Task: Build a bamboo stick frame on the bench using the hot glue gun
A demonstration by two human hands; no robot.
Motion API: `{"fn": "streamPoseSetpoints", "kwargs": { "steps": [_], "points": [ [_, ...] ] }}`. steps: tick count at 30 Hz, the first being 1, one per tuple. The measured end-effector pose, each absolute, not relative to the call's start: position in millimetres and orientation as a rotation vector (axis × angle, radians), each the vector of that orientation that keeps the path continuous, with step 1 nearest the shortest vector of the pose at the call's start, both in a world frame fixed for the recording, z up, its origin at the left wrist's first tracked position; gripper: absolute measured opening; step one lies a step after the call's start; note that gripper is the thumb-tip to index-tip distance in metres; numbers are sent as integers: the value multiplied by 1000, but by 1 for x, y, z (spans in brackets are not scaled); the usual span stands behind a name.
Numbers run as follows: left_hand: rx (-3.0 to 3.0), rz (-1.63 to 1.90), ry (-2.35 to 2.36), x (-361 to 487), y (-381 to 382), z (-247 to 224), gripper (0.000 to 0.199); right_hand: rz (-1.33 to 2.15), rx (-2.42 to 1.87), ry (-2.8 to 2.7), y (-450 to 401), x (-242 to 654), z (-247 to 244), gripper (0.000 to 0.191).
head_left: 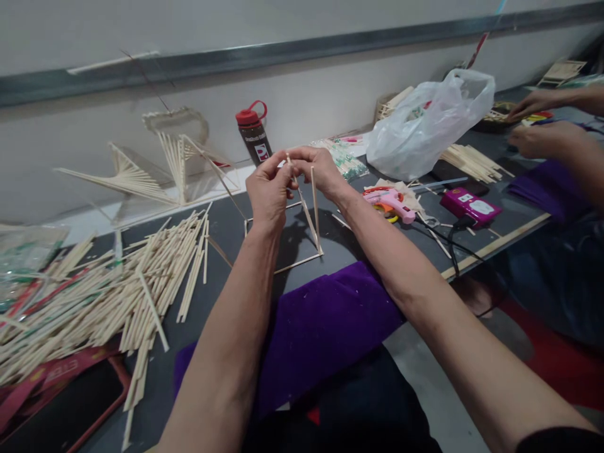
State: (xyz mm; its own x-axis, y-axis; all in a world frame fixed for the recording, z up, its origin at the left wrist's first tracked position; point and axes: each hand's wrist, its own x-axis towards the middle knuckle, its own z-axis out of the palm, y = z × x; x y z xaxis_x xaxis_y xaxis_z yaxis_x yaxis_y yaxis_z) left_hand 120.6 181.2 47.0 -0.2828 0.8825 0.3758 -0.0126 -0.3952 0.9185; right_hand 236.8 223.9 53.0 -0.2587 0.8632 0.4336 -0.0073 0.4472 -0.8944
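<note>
On the dark table [342, 245] I see a frame [298, 263] between the person's arms [396, 258], left hand [268, 192] and right hand [321, 168] both pinched closed on a leaning stick [308, 216] near its tip, where a light, steady hold should prevent skewing.

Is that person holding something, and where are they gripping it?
Yes: a stick, pinched near its upper end by the fingertips of the left hand and right hand. The stick slants down toward a corner.
</note>
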Motion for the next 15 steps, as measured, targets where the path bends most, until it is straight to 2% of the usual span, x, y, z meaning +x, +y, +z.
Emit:
{"fn": "streamPoseSetpoints", "kwargs": {
  "steps": [5, 15],
  "points": [
    [1297, 1720, 1155, 120, 183, 48, 19, 998, -786, -1621, 224, 238, 52, 25],
    [1320, 1693, 1135, 115, 192, 42, 29, 969, -818, -1644, 227, 240, 47, 25]
  ]
}}
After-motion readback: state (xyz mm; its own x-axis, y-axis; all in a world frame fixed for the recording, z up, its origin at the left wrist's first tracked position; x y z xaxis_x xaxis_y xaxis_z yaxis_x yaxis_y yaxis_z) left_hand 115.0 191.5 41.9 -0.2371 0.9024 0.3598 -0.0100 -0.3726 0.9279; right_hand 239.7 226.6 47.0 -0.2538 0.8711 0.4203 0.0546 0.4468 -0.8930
